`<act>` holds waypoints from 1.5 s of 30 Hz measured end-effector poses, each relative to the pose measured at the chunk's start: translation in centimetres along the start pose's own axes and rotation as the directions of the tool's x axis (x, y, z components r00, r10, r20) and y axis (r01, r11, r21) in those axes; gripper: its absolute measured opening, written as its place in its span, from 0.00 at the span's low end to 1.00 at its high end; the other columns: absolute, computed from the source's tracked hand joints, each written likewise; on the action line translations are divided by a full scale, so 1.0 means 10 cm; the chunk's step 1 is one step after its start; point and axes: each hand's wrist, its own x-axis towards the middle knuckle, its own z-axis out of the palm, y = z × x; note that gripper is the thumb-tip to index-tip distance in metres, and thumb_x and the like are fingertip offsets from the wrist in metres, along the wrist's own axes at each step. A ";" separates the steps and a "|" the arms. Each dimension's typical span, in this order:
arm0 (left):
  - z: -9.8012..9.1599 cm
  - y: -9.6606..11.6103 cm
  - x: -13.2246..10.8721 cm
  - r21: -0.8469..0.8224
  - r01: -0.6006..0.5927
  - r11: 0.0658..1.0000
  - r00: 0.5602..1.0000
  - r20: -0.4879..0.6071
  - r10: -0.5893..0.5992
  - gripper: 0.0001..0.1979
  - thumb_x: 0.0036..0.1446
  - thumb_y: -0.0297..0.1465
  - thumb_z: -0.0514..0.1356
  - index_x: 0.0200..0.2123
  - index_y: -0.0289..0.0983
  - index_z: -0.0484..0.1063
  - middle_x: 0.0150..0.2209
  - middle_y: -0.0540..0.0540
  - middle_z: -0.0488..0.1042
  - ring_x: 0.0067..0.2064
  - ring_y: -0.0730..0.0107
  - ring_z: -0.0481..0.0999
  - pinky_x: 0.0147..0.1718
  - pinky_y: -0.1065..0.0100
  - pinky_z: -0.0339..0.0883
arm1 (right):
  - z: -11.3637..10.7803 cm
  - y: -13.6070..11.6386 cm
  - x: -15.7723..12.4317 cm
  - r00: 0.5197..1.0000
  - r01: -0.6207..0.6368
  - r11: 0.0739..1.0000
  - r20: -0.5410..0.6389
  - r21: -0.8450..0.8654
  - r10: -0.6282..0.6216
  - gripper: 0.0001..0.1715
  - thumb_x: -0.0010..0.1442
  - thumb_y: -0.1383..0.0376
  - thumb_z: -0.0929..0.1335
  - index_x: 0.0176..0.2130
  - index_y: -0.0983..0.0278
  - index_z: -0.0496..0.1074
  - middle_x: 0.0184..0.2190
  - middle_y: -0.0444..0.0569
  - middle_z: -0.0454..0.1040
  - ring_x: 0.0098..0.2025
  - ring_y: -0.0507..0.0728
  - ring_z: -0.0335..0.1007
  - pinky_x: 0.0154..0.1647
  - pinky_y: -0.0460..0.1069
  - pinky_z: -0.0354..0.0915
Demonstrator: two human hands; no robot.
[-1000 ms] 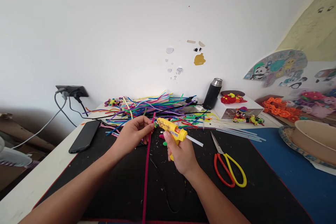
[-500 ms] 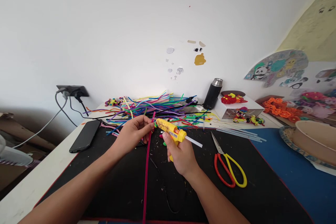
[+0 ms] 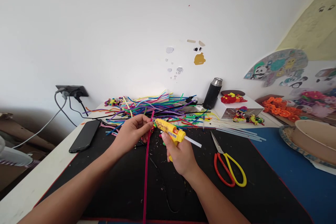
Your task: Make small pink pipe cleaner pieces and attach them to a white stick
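My right hand [image 3: 181, 152] is wrapped round a yellow hot glue gun [image 3: 168, 129], with a clear glue stick [image 3: 193, 141] poking out of its rear end. The gun's nozzle points left, close to the fingertips of my left hand [image 3: 133, 131]. Those fingers pinch a long magenta pipe cleaner [image 3: 146, 178] near its top, and it hangs down toward the mat's front edge. Something small and multicoloured shows at the left fingertips by the nozzle, mostly hidden by fingers and gun.
Scissors [image 3: 223, 161] with red and yellow handles lie right on the black mat [image 3: 110, 192]. Behind is a heap of coloured pipe cleaners [image 3: 152, 106]. A phone [image 3: 85, 136] rests left; a black flask [image 3: 213, 93], a white box [image 3: 236, 108] and spare glue sticks [image 3: 240, 133] are right.
Both hands, the glue gun and the magenta pipe cleaner keep nearly the same pose. The whole view has shifted very slightly.
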 end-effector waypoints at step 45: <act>0.03 0.03 -0.02 0.033 0.017 0.999 1.000 0.010 -0.018 0.21 0.56 0.49 0.68 0.33 0.38 0.69 0.21 0.54 0.73 0.20 0.74 0.70 0.22 0.71 0.66 | 0.00 0.01 -0.01 0.999 0.032 0.999 -0.031 -0.006 -0.032 0.30 0.68 0.40 0.65 0.31 0.62 0.69 0.14 0.39 0.62 0.15 0.51 0.62 0.16 0.46 0.58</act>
